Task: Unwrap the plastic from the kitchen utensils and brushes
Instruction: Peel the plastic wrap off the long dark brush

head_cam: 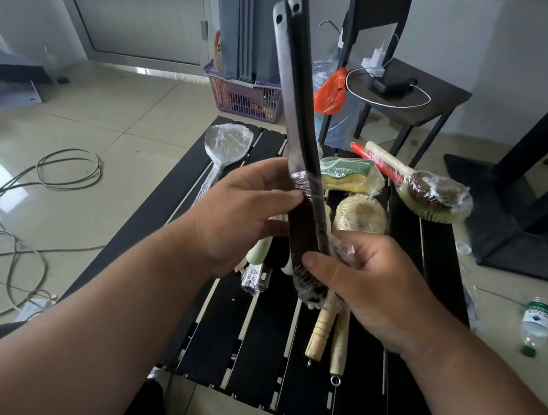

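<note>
Both hands' fingers gripping wrapped black utensils (302, 190) upright over bench (423, 329); behind: wrapped spoon (227, 143), sponges (351, 174), brushes (433, 192); water bottle (535, 322) on floor.

Glossy crinkled plastic film (305, 280) wraps seemingly matt black utensils (298, 107).

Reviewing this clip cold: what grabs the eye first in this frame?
Two long black utensils held upright at centre, the left hand gripping mid-handle, the right hand holding the plastic-wrapped lower end. Behind them on the black slatted table lie a wrapped spoon and a wrapped sponge.
</note>
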